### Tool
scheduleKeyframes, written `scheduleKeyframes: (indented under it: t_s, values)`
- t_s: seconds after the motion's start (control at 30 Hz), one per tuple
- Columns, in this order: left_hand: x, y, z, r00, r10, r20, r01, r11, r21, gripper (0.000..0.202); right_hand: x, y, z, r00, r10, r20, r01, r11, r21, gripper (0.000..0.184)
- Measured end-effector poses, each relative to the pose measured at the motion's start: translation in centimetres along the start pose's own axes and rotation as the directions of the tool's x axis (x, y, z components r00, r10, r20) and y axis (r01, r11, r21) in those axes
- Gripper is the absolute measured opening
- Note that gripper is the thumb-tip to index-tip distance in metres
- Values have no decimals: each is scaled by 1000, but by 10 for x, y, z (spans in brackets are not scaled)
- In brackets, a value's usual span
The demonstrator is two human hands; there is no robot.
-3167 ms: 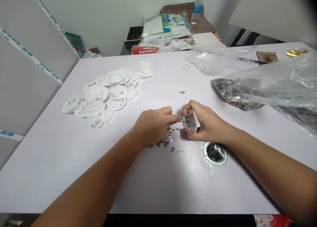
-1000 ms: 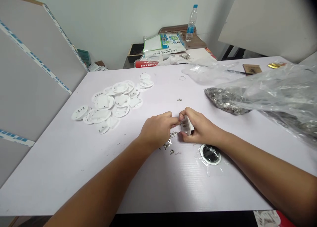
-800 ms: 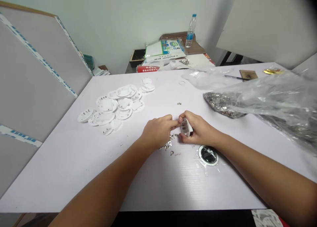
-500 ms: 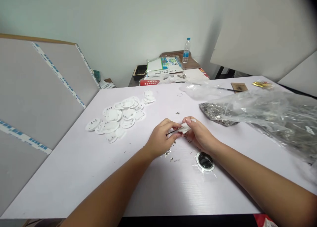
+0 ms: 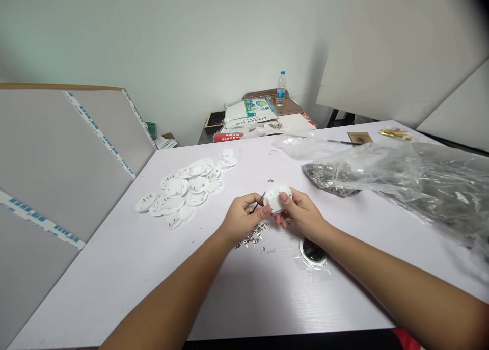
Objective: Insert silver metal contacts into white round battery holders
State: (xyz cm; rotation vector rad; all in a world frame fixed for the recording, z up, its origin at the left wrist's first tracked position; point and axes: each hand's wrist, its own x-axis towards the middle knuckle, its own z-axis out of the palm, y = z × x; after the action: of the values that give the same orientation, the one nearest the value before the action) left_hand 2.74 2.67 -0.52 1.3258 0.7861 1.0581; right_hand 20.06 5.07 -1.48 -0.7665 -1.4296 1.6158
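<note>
My right hand (image 5: 305, 213) pinches a round white plastic disc (image 5: 275, 198) between thumb and fingers, its face now tilted up toward me. On the disc's near left edge lies the thumb of my left hand (image 5: 244, 218). A thin dark rod (image 5: 258, 203) is held in the left fingers and points up beside the disc; its kind is not clear. Below the hands, small shiny metal pieces (image 5: 252, 236) lie scattered on the white table (image 5: 229, 299). Partly behind my right wrist sits a round black piece with a white rim (image 5: 314, 251).
Left of the hands spreads a pile of similar white discs (image 5: 183, 187) with small metal parts on them. A clear bag of metal pieces (image 5: 332, 179) lies to the right. Behind the table stand a water bottle (image 5: 281, 90) and stacked packets (image 5: 250, 110). A panel (image 5: 103, 187) borders the left side.
The white disc has turned from nearly edge-on to showing its broad face. My left hand's rod has swung more upright, and more metal pieces show below. The camera view has tilted slightly up.
</note>
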Motion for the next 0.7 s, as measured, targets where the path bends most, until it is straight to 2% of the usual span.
scheduleKeyframes:
  t_s: [0.07, 0.13, 0.3, 0.5, 0.6, 0.7]
  values:
    - [-1, 2, 2, 1000, 9, 30, -9, 1000, -15, 29, -1, 0, 0, 999, -8, -32, 8, 1000, -11, 42]
    - [-3, 1, 2, 1000, 0, 14, 0, 1000, 19, 30, -2, 0, 1, 999, -18, -39, 17, 1000, -16, 41]
    - [-8, -8, -7, 987, 49, -156, -16, 979, 204, 26, -5, 3, 3, 999, -13, -47, 13, 1000, -4, 40]
    - [-9, -8, -3, 967, 128, -221, -44, 935, 351, 23, -8, 4, 7, 993, -43, -112, 40, 999, -30, 36]
    - [-9, -5, -1, 957, 185, -223, -72, 897, 437, 20, -12, 4, 9, 982, -100, -161, 83, 990, -112, 33]
    - [-9, -3, -1, 956, 234, -174, -117, 854, 508, 17, -15, 4, 12, 968, -162, -192, 131, 978, -165, 30]
